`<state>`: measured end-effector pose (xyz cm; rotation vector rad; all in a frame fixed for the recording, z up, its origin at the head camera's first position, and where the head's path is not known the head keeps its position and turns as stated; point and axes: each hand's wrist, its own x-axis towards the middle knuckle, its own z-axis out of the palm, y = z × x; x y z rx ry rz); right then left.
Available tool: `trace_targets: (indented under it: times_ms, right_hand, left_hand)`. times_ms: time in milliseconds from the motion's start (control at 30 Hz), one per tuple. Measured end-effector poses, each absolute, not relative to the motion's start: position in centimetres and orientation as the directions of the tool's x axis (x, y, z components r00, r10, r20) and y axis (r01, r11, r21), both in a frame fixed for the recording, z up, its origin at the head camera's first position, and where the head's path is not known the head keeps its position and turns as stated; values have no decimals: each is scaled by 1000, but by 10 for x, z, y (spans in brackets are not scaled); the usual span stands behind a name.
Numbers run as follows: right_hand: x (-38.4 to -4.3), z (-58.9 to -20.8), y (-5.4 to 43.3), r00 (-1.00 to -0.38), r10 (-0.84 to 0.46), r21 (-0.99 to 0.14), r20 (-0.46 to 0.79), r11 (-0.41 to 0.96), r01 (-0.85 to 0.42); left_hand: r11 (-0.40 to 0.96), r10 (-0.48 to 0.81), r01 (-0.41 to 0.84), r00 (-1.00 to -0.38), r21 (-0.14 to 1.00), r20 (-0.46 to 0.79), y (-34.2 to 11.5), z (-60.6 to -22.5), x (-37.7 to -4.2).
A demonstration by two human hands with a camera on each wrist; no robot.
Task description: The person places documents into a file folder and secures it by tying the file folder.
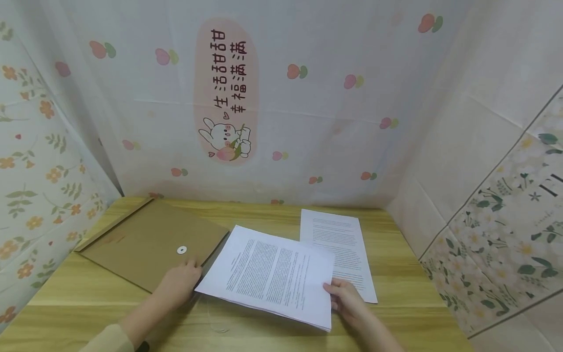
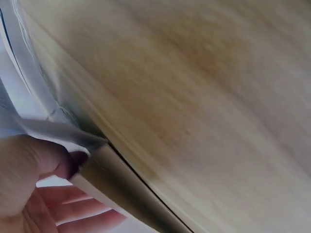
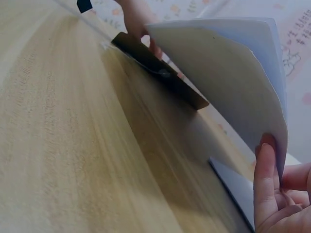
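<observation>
A brown kraft paper document envelope (image 1: pixel 132 244) with a white round button (image 1: pixel 182 250) lies at the left of the table. At its right end, my left hand (image 1: pixel 180 279) grips the open edge, thumb and fingers on either side of the brown edge (image 2: pixel 114 177) in the left wrist view. My right hand (image 1: pixel 347 299) pinches the right side of a stack of printed sheets (image 1: pixel 272 274). In the right wrist view the stack (image 3: pixel 223 73) is raised off the table and bends. Its left end is beside the envelope's mouth; whether any of it is inside cannot be told.
Another printed sheet (image 1: pixel 336 232) lies flat at the right, partly under the raised stack. A thin pale string (image 1: pixel 215 325) trails on the wooden table (image 1: pixel 264 337) near the front. Patterned cloth (image 1: pixel 308 122) hangs behind and at both sides.
</observation>
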<state>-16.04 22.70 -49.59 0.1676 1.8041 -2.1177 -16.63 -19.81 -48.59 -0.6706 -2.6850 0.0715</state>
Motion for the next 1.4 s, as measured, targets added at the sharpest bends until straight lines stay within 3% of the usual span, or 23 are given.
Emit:
trace_targets:
  times_ms: [267, 467, 767, 1067, 1400]
  right_hand:
    - [-159, -501, 224, -931, -178, -930, -320, -127, 344]
    - [-157, -501, 225, -926, -207, -927, -316, -140, 348]
    - [-158, -504, 220, -917, -229, -925, -325, -123, 359]
    - [-183, -505, 224, -905, -300, -941, -302, -56, 333]
    - [-203, -496, 219, -917, -252, -946, -310, -12, 323]
  left_hand:
    - [897, 441, 388, -808, -211, 391, -198, -484, -161]
    - [917, 398, 358, -805, -174, 440, -197, -481, -156]
    - [927, 375, 357, -846, -118, 380, -199, -479, -153]
    - [932, 359, 359, -888, -52, 286, -198, -480, -149]
    - [931, 359, 363, -904, -24, 232, -197, -476, -146]
